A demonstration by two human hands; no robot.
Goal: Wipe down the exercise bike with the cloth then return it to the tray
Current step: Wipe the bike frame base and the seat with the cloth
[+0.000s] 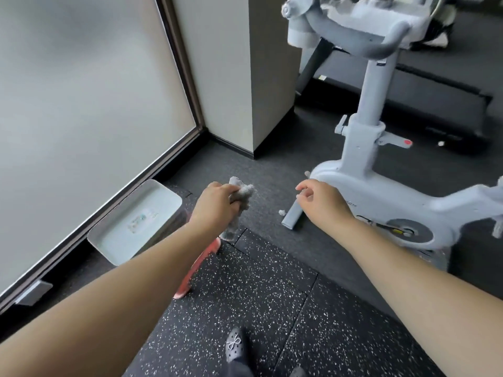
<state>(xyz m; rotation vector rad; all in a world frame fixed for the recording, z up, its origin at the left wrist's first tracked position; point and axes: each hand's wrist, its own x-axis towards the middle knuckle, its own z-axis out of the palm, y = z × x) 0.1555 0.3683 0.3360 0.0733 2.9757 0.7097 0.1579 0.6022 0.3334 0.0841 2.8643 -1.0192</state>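
A pale blue-grey exercise bike (362, 170) stands at the right, its handlebars at the top of the view. My left hand (217, 202) is shut on a crumpled grey cloth (241, 195), held in the air to the right of a light rectangular tray (109, 242) that lies on the floor by the frosted glass wall. A tail of the cloth hangs below my wrist. My right hand (318, 198) is open with fingers loosely curled, just left of the bike's lower body, holding nothing.
A red-orange object (202, 263) lies on the speckled rubber mat (245, 308) under my left forearm. A treadmill (408, 96) sits behind the bike. A grey pillar (245, 77) stands at the corner. My dark shoe (235, 345) shows at the bottom.
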